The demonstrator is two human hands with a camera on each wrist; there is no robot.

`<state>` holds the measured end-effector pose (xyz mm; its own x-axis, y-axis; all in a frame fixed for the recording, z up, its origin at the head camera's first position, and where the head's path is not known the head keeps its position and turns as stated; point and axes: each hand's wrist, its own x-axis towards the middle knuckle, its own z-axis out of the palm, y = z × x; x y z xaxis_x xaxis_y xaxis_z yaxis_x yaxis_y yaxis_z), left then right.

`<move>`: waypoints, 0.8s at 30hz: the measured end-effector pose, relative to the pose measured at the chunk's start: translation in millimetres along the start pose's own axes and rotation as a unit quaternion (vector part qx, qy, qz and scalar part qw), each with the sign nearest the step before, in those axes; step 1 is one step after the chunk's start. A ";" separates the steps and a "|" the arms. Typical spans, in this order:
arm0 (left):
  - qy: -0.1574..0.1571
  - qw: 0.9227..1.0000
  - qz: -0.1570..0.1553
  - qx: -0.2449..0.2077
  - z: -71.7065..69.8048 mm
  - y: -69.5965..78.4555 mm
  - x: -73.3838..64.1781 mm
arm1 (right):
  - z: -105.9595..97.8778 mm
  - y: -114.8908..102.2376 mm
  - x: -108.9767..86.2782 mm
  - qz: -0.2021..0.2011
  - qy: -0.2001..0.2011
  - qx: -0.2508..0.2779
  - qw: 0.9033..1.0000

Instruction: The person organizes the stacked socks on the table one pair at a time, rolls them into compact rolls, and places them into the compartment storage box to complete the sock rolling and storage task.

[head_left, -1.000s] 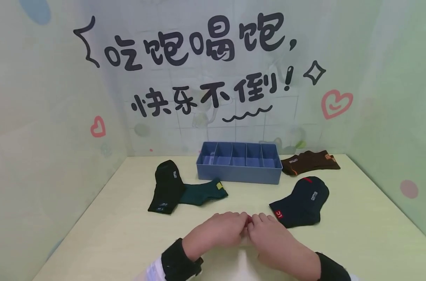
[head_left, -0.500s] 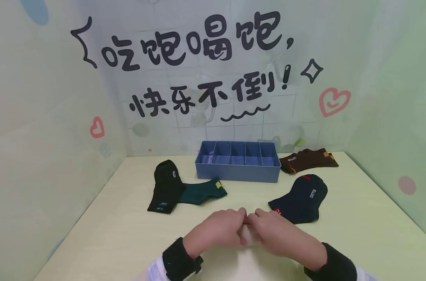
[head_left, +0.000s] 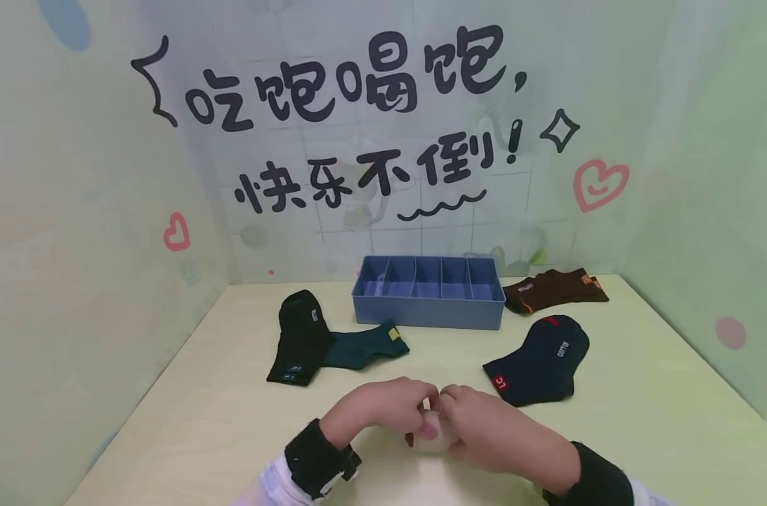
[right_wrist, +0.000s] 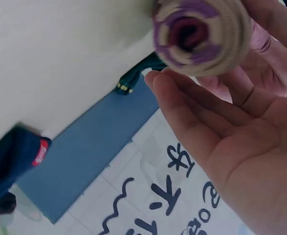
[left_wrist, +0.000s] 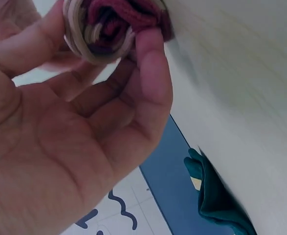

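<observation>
A rolled-up sock (head_left: 440, 437) is held low over the front of the table by both hands. Its outside is beige; the left wrist view shows a spiral end of the rolled sock (left_wrist: 116, 29) with dark red layers, and the right wrist view shows purple patches on the rolled sock (right_wrist: 226, 29). My left hand (head_left: 390, 406) pinches it between thumb and fingers, a fingertip at the red layers. My right hand (head_left: 487, 429) holds the other end, its thumb and fingers around the roll.
A blue five-slot box (head_left: 428, 313) stands at the back. Left of it lie a black sock (head_left: 298, 341) and a dark green sock (head_left: 361, 348). A navy sock (head_left: 544, 365) lies beyond my right hand, and a brown sock (head_left: 557, 289) lies by the box's right end.
The hands were close together with a bit of red between the fingertips. My left hand has shifted slightly left, and more of the beige roll shows between them.
</observation>
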<state>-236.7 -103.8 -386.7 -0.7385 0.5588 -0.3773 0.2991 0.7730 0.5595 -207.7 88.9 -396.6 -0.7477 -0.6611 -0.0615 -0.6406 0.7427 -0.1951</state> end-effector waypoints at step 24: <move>-0.003 0.998 0.044 0.049 -4.8 -0.6 -0.7 | 0.9 10.8 5.1 0.089 -0.016 0.222 0.971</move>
<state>-239.2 -106.1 -383.3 -0.7036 0.6272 -0.3340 0.4209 0.7466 0.5152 -218.3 93.4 -399.8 -0.8295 -0.5343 -0.1624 -0.3570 0.7311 -0.5814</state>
